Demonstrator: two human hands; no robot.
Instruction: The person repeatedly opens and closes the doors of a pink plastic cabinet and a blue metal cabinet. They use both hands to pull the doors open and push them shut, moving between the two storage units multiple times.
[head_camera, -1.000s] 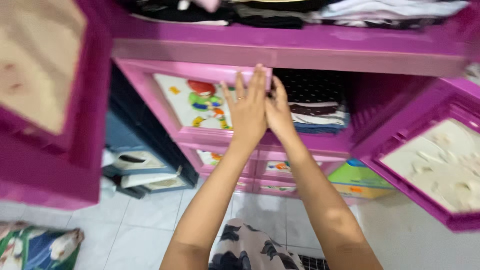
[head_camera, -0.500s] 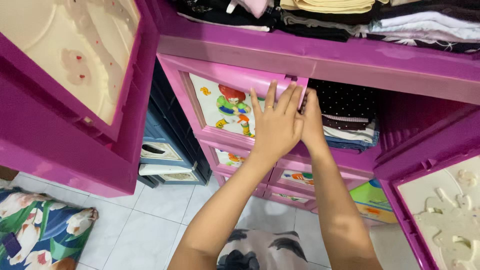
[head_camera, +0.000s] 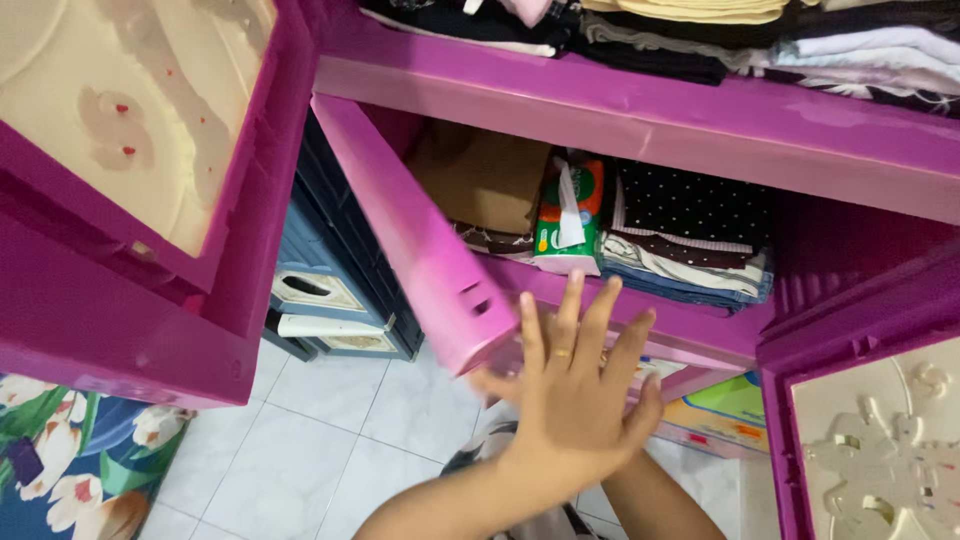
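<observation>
My left hand (head_camera: 575, 395), with a ring on it, is spread open in front of the pink cabinet's middle shelf edge (head_camera: 690, 320) and holds nothing. My right hand (head_camera: 490, 384) is mostly hidden behind it; only fingertips show by the lower corner of the pink door (head_camera: 425, 250), and its grip is unclear. That door stands swung out to the left. Inside the compartment are a brown folded cloth (head_camera: 485, 180), a green and orange tissue pack (head_camera: 565, 215) and a stack of folded clothes (head_camera: 690, 225) topped by black dotted fabric.
Folded clothes (head_camera: 700, 35) fill the shelf above. An upper pink door with a cream panel (head_camera: 130, 130) hangs open at left, another (head_camera: 880, 430) at lower right. A blue drawer unit (head_camera: 320, 290), a floral cushion (head_camera: 70, 460) and a green box (head_camera: 735, 400) are on the tiled floor.
The cartoon-panel door, shut under both hands before, has swung open to the left, showing the compartment's contents. Both hands have dropped lower, toward me.
</observation>
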